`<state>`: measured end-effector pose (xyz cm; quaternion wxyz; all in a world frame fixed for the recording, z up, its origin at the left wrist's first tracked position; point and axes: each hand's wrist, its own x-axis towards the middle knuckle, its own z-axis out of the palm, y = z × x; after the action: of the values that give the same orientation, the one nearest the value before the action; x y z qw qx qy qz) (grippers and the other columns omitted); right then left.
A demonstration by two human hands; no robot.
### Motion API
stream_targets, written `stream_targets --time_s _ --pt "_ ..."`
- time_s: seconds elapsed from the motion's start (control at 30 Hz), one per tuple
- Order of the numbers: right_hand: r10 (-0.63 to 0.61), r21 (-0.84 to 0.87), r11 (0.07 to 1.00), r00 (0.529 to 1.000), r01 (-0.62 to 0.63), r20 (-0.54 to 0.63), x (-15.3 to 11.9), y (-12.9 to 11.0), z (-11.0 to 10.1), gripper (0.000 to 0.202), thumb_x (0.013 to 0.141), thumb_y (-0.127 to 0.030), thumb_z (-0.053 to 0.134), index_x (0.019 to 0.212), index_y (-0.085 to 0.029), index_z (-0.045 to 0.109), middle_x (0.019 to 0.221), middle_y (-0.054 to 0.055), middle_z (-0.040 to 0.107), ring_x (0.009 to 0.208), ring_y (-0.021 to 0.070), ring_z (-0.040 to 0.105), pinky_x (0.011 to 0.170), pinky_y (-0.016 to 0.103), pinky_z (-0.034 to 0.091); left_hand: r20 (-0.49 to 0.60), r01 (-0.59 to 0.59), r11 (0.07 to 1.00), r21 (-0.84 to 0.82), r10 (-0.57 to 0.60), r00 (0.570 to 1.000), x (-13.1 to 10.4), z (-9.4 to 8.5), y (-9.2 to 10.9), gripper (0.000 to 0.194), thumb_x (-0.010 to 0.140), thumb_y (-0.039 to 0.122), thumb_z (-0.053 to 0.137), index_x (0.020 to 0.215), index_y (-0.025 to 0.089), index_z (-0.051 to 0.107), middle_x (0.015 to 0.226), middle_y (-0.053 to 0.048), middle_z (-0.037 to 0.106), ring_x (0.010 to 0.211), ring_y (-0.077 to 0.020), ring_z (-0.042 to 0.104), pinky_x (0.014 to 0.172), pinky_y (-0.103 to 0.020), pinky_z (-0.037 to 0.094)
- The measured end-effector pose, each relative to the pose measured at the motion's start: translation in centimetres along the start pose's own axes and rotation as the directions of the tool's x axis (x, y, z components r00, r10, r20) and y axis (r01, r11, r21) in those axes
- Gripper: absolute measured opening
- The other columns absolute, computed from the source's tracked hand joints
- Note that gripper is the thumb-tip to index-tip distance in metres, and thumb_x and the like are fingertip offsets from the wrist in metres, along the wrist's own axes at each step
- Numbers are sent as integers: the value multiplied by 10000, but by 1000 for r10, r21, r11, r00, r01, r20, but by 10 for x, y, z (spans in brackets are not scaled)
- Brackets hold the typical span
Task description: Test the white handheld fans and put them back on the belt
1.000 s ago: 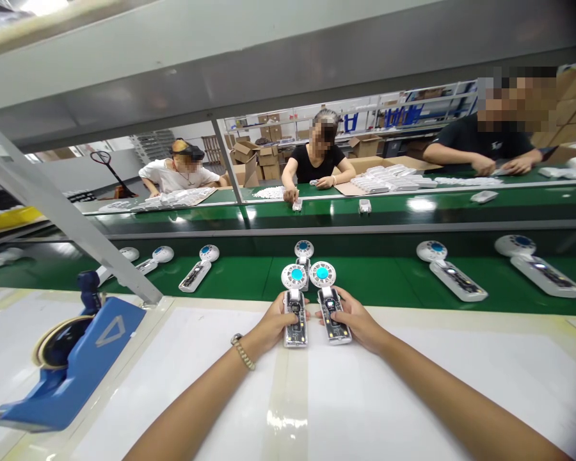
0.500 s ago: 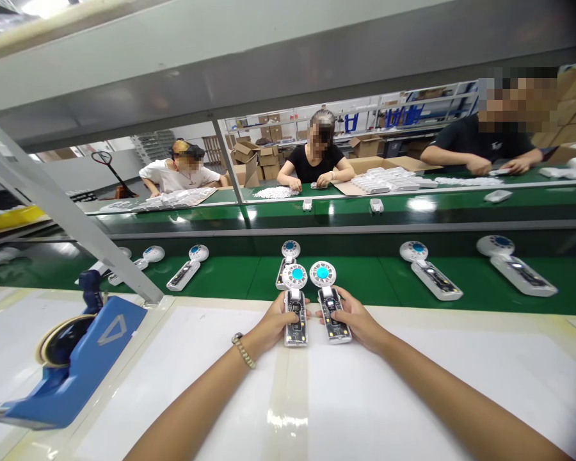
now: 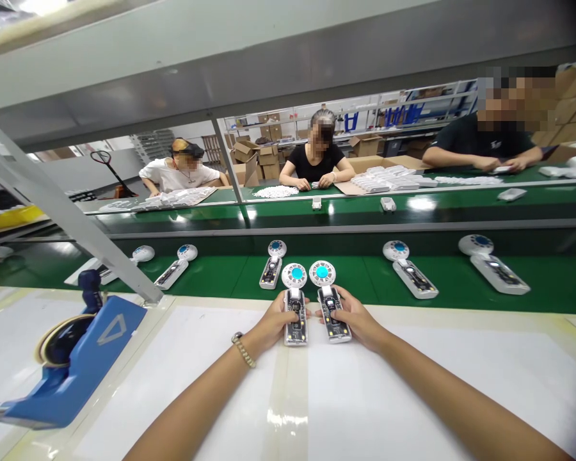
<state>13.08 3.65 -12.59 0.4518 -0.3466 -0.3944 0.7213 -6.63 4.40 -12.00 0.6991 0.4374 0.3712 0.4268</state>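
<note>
White casings: we note our left hand (image 3: 271, 323) gripping the left unit (image 3: 296, 334), our right hand (image 3: 360, 320) the right unit (image 3: 338, 331), both at the green belt (image 3: 358, 278)'s near edge, long axes towards it.

blue tape dispenser (image 3: 93, 365): on worktop (image 3: 182, 339), left | pallet jack (image 3: 121, 191): far left | cardboard boxes (image 3: 269, 168): background

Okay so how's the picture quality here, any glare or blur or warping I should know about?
Head view: bright glare on the tape strip and the far green belt; curved, wide-angle stretching near the edges; dark upper-right corner; pixelated faces; the two hands look fairly sharp.
</note>
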Motion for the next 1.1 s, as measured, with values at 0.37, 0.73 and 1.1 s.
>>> stream_targets --time_s 0.37,0.73,1.1 --pt "-24 33 999 999 23 27 1 4 -3 670 611 -203 709 1190 -258 376 984 32 613 951 260 627 870 445 469 23 -3 1000 -6 3 1000 0 -2 -1 423 581 80 659 951 165 472 1047 -99 586 836 -209 607 723 -319 449" --pt "-20 8 1000 1000 20 20 0 1 -1 729 598 -206 716 1225 -232 346 946 45 623 938 269 630 873 458 455 45 -21 1000 5 21 999 -1 -3 0 435 598 95 671 975 163 466 1077 -110 570 849 -205 600 723 -321 455" --pt "-32 14 999 999 32 22 3 6 -5 719 616 -210 713 1230 -261 344 976 40 614 940 253 631 866 439 467 -9 5 999 -46 -5 1000 0 -2 -2 391 625 118 690 960 163 492 1066 -99 592 832 -198 622 692 -289 477"
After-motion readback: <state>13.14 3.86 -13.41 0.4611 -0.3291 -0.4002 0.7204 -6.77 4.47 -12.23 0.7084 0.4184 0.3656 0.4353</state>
